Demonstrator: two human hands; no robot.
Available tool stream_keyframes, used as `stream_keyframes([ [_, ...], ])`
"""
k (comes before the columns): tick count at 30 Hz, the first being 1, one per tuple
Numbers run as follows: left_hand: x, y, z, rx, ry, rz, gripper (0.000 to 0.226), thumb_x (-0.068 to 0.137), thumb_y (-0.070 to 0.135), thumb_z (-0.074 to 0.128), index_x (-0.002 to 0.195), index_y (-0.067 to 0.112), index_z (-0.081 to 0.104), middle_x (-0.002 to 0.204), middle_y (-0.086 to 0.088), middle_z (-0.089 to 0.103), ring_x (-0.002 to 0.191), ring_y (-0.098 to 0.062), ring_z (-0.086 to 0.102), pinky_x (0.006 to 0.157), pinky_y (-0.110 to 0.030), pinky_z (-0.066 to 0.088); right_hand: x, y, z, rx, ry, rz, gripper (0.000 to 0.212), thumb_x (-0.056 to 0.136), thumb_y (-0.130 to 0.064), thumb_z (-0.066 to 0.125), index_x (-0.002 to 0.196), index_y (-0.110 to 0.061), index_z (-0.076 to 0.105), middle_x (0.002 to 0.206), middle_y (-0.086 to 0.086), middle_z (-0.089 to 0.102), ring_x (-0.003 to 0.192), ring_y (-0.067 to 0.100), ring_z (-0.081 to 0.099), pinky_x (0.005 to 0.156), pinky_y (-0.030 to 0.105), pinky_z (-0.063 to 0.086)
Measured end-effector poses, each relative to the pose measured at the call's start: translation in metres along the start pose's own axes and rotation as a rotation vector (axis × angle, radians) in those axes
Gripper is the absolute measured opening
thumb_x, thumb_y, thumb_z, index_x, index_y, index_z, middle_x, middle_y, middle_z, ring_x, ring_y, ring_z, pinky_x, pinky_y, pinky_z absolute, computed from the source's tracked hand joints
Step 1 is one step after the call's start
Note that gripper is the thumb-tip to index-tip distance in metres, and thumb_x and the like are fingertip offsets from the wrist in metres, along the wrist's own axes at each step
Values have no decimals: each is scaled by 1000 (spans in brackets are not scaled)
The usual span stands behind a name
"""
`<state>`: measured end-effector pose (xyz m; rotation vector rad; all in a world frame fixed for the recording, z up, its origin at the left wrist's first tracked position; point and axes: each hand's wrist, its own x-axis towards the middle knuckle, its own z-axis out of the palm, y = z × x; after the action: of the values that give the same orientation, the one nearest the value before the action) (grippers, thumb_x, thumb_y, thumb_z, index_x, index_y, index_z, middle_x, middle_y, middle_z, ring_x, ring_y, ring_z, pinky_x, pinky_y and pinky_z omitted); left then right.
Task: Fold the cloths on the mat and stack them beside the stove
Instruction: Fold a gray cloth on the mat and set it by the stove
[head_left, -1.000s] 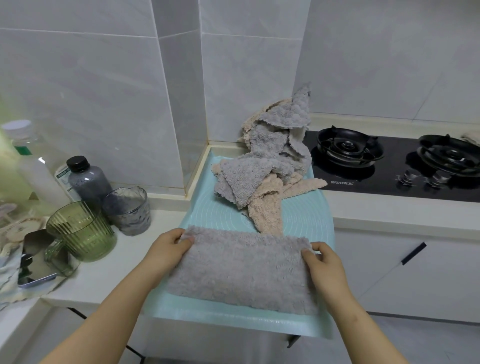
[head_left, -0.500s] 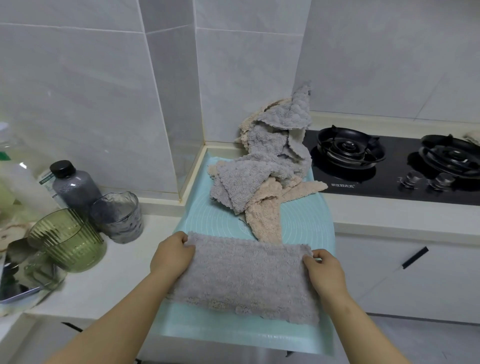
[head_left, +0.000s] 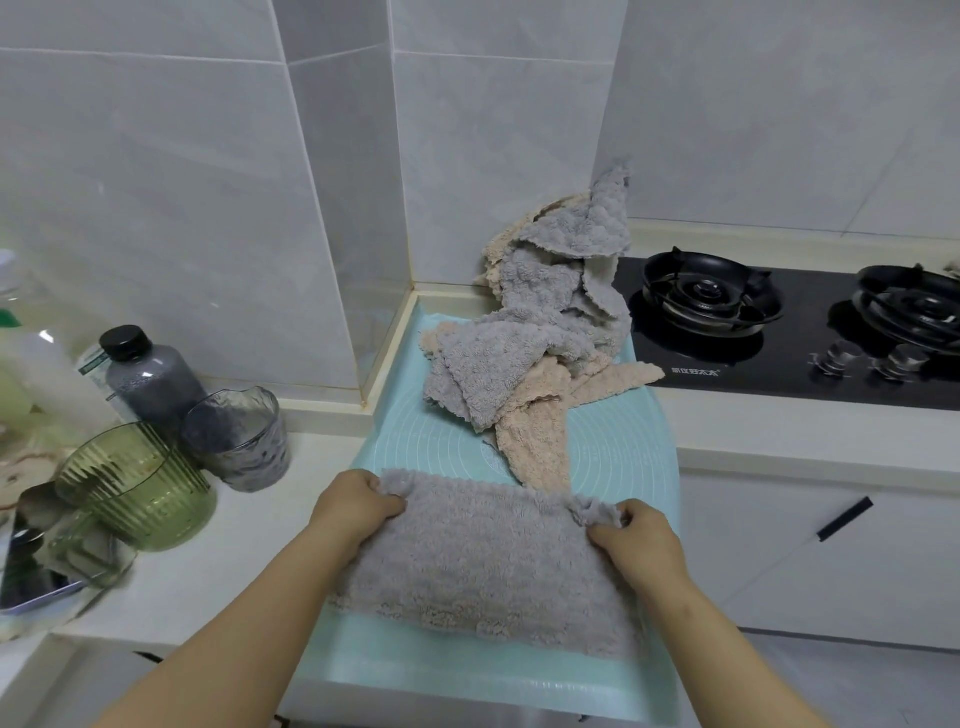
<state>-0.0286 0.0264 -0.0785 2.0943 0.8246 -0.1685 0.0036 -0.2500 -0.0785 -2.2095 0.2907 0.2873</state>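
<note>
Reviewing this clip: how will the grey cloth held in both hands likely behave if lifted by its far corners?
Probably floppy: the grey cloth bunches where the left hand and right hand pinch its far corners, so the middle would likely sag. Likely light for its size, being fluffy fabric.

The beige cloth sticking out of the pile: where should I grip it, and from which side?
Pinch the beige cloth at its near end, from the front: that end lies bare on the mat; the rest is under grey cloths.
</note>
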Motion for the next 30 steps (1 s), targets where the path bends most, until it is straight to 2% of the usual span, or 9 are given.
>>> stream_keyframes([
  [3, -4, -2, -3, -146, -33, 42, 22, 78, 21, 70, 85, 7, 56, 80, -13, 57, 70, -24, 52, 63, -31, 39, -1, 1, -3, 150, 55, 6, 19, 80, -10, 62, 71, -12, 46, 68, 1, 50, 59, 15, 43, 52, 27, 31],
  [7, -4, -9, -4, -287, 32, 105, 31, 83, 13, 67, 73, 15, 38, 69, -3, 38, 60, -17, 36, 52, -28, 28, 7, -3, -9, 261, 97, 26, 20, 82, -11, 61, 75, -15, 42, 75, 2, 50, 63, 15, 45, 54, 26, 32],
  [10, -2, -11, 1, -296, 124, 105, 18, 89, 16, 60, 91, 13, 42, 78, -3, 44, 70, -20, 43, 57, -30, 32, 9, -7, -7, 307, 88, 27, 17, 86, -15, 57, 100, -15, 48, 93, 5, 58, 78, 21, 57, 67, 30, 43],
  [12, -4, -12, 4, -228, 198, 97, 14, 92, 16, 52, 99, 10, 41, 76, -3, 47, 71, -23, 47, 58, -31, 35, 8, -5, -4, 268, 78, 26, 28, 91, -16, 53, 117, -14, 45, 93, 2, 56, 78, 19, 56, 68, 29, 42],
  [15, -12, -8, 10, -92, 281, 155, 11, 94, 14, 46, 103, 10, 40, 86, -7, 53, 83, -30, 53, 68, -35, 39, 4, -2, -2, 228, 85, 21, 28, 95, -18, 47, 122, -13, 45, 92, 2, 53, 72, 14, 52, 61, 27, 38],
  [19, -31, -15, 29, 256, 360, 572, 37, 90, 24, 47, 123, 10, 52, 129, -10, 51, 119, -32, 49, 96, -41, 41, -2, 4, -6, 179, 79, 4, 24, 96, -24, 45, 113, -9, 50, 89, 2, 57, 71, 11, 51, 58, 25, 37],
  [21, -39, -19, 38, 450, 233, 686, 59, 87, 45, 23, 134, 19, 47, 146, -7, 39, 137, -30, 32, 109, -43, 29, -8, 6, -9, 132, 52, 2, 25, 93, -30, 51, 103, -7, 51, 83, 1, 57, 68, 9, 51, 55, 24, 35],
  [24, -42, -28, 47, 654, 53, 629, 84, 71, 56, -12, 147, 36, 17, 158, 7, 5, 146, -18, -4, 116, -37, -6, -14, 9, -9, 42, -8, 21, 31, 85, -36, 62, 93, -8, 49, 83, 1, 58, 70, 13, 55, 54, 26, 37],
  [30, -44, -27, 52, 740, 82, 582, 85, 70, 55, -13, 149, 34, 11, 159, 3, 5, 146, -19, -5, 108, -36, -19, -21, 10, -9, -54, -79, 12, 22, 83, -31, 63, 81, -10, 57, 79, 2, 64, 72, 18, 62, 59, 29, 46],
])
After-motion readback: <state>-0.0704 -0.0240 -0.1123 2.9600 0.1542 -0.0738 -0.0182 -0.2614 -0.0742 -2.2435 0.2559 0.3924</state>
